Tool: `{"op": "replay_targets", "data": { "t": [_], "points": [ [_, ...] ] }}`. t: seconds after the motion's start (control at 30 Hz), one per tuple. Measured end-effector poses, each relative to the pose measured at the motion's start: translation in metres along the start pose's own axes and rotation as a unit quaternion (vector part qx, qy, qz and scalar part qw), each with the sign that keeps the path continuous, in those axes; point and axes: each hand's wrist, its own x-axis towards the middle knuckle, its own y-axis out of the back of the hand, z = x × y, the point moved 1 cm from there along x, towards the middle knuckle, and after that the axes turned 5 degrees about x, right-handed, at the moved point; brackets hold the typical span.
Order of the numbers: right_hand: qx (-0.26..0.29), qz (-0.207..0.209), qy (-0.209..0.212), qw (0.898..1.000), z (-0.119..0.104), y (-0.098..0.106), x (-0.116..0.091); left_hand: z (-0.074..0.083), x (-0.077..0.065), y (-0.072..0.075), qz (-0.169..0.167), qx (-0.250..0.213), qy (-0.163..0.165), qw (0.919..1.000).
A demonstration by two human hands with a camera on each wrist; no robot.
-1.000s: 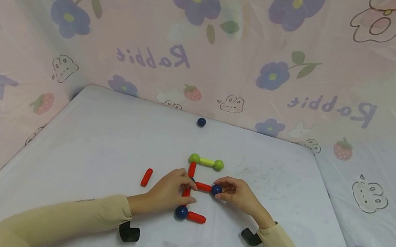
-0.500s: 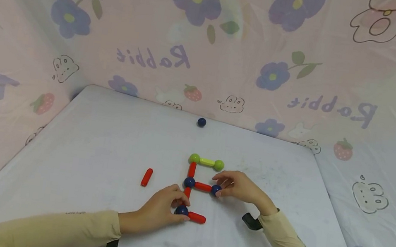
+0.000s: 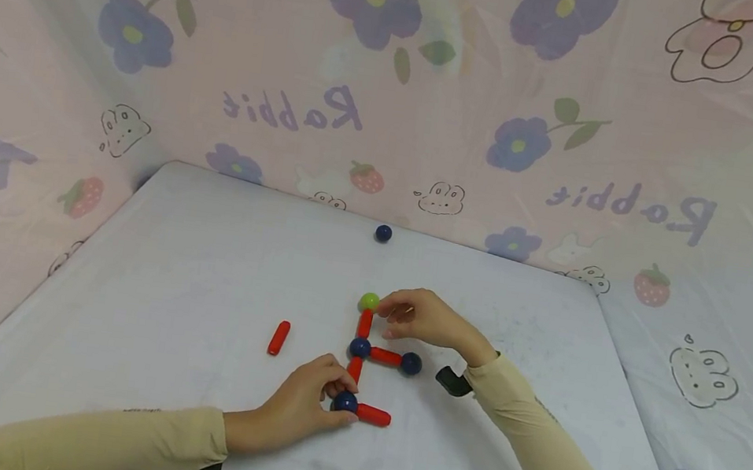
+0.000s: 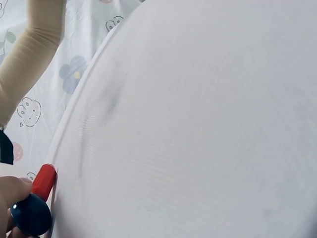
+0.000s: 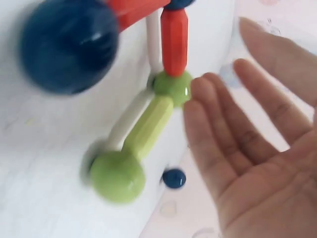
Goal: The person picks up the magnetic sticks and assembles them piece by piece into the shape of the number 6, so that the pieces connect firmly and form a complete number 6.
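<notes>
The near dark blue ball (image 3: 345,403) is pinched between the thumb and fingers of my left hand (image 3: 298,399); a red rod (image 3: 373,415) sticks out from it to the right. Another red rod (image 3: 355,369) joins it to a middle blue ball (image 3: 360,347). From there one rod (image 3: 386,356) leads right to a blue ball (image 3: 411,363), another (image 3: 365,324) away to a green ball (image 3: 369,301). My right hand (image 3: 429,320) holds nothing, its fingers extended beside that green ball. It hides the yellow-green rod (image 5: 147,128) and second green ball (image 5: 118,176) in the head view.
A loose red rod (image 3: 279,337) lies left of the assembly. Near the far edge of the white table (image 3: 239,249) rests a single blue ball (image 3: 383,233). Printed cloth (image 3: 440,77) hangs behind and around the table. Black wrist mounts (image 3: 454,382) jut out below the sleeves.
My left hand has come nearer, from the middle ball to the near blue ball. My right hand has let go of the right-hand blue ball and moved away and left to the green pieces.
</notes>
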Motion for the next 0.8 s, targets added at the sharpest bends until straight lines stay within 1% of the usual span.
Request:
{"op": "replay_targets", "data": {
  "t": [0.1, 0.23, 0.33, 0.47, 0.6, 0.8],
  "points": [
    [0.017, -0.018, 0.030, 0.999, -0.007, -0.006, 0.017, -0.001, -0.001, -0.001, 0.006, -0.002, -0.004, 1.0000],
    [0.045, -0.046, 0.054, 0.996, -0.018, -0.015, 0.041, -0.001, -0.001, -0.002, 0.013, -0.001, -0.007, 0.9999],
    [0.056, -0.071, 0.068, 0.994, -0.026, -0.023, 0.058, -0.002, -0.002, -0.003, 0.018, 0.000, -0.010, 0.9998],
    [0.060, -0.111, 0.090, 0.988, -0.036, -0.036, 0.080, -0.002, -0.003, -0.003, 0.023, -0.003, -0.013, 0.9996],
    [0.057, -0.151, 0.106, 0.981, -0.042, -0.050, 0.098, -0.001, -0.004, -0.004, 0.031, -0.010, -0.022, 0.9992],
    [0.044, -0.186, 0.121, 0.974, -0.047, -0.066, 0.118, -0.001, -0.004, -0.005, 0.041, -0.016, -0.034, 0.9985]
  ]
}}
